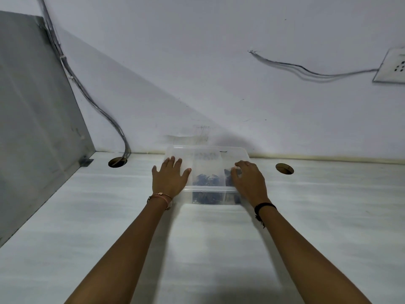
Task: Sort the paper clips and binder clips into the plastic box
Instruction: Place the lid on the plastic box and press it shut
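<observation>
A clear plastic box (pixel 208 189) stands on the white table against the back wall, with a see-through lid on top. Dark clips (pixel 206 179) show through it in the middle compartment, and more dark clips (pixel 228 179) lie in the right one. My left hand (pixel 169 178) lies flat on the lid's left side with fingers spread. My right hand (pixel 248 182) rests on the lid's right side, fingers curled down over it. The left compartment is hidden under my left hand.
The white table (pixel 197 249) has two round cable holes (pixel 117 162) (pixel 284 168) on either side of the box. Cables (pixel 87 95) run down the wall into the left hole. A grey partition (pixel 32 106) closes the left side. A wall socket (pixel 392 66) is at upper right.
</observation>
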